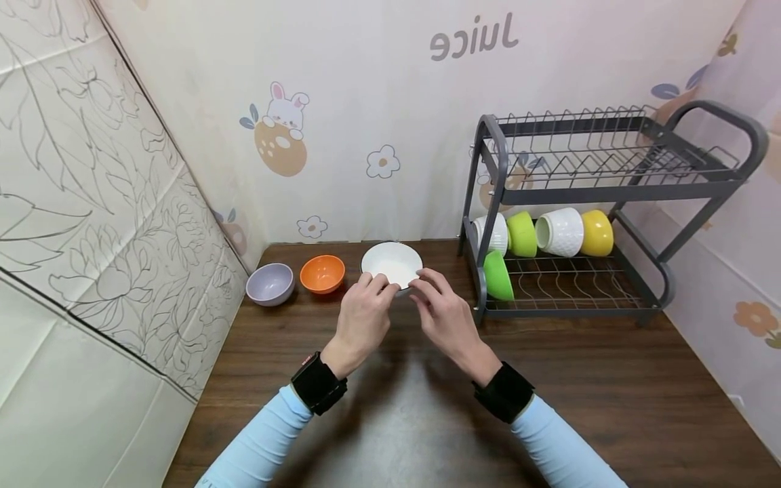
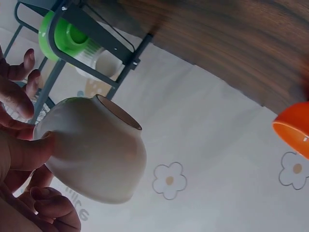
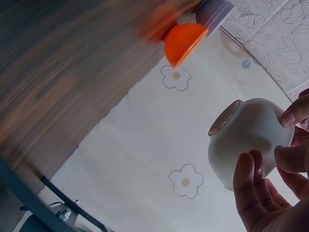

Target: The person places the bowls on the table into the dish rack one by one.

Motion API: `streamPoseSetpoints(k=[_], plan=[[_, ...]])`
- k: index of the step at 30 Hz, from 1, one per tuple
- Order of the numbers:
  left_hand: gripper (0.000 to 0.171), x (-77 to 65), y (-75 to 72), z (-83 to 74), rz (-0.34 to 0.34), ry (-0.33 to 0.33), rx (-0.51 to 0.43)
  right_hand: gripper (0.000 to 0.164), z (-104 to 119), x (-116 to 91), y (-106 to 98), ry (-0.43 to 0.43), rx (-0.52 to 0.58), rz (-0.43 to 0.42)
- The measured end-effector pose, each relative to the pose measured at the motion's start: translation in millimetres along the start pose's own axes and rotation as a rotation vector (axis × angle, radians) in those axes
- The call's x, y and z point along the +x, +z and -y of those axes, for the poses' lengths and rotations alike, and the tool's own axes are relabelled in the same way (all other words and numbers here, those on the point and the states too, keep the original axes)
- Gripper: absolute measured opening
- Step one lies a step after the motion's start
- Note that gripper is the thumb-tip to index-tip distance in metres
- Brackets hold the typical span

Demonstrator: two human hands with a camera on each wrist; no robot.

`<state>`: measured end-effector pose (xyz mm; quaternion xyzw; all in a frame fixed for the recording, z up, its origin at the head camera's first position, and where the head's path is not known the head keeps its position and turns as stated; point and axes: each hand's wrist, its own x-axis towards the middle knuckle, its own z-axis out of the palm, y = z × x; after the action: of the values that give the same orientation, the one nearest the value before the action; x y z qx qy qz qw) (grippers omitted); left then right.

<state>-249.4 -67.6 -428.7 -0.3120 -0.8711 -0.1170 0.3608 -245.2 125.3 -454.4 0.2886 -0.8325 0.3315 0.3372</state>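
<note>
A white bowl (image 1: 392, 263) with a dark rim is at mid-table near the wall, its inside showing in the head view. Both wrist views catch its rounded outside and foot, raised off the tabletop. My left hand (image 1: 364, 313) pinches the near rim, thumb (image 2: 41, 150) against the outer wall. On the near right side of the rim, my right hand (image 1: 448, 315) holds the bowl too, its thumb (image 3: 292, 157) on the outside and other fingers (image 3: 248, 186) spread beside it. The fingertips inside the bowl are partly hidden.
An orange bowl (image 1: 322, 274) and a lilac bowl (image 1: 270, 285) stand left along the wall. To the right is a two-tier dark dish rack (image 1: 497, 169). Its lower tier bears white cups (image 1: 563, 232), green pieces (image 1: 499, 276) and a yellow cup (image 1: 596, 232).
</note>
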Motion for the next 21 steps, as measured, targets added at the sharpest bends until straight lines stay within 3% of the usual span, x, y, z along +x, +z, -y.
streamPoseSetpoints(k=[14,21], plan=[[0.022,10.1,2.8,-19.9,0.032,0.064,-0.028,0.021,-9.8,-10.0,-14.3,-0.01,-0.019,0.01],[0.023,15.8,4.4,-26.7,-0.003,0.084,-0.039,0.021,-11.8,-13.2,-22.7,-0.018,-0.022,-0.013]])
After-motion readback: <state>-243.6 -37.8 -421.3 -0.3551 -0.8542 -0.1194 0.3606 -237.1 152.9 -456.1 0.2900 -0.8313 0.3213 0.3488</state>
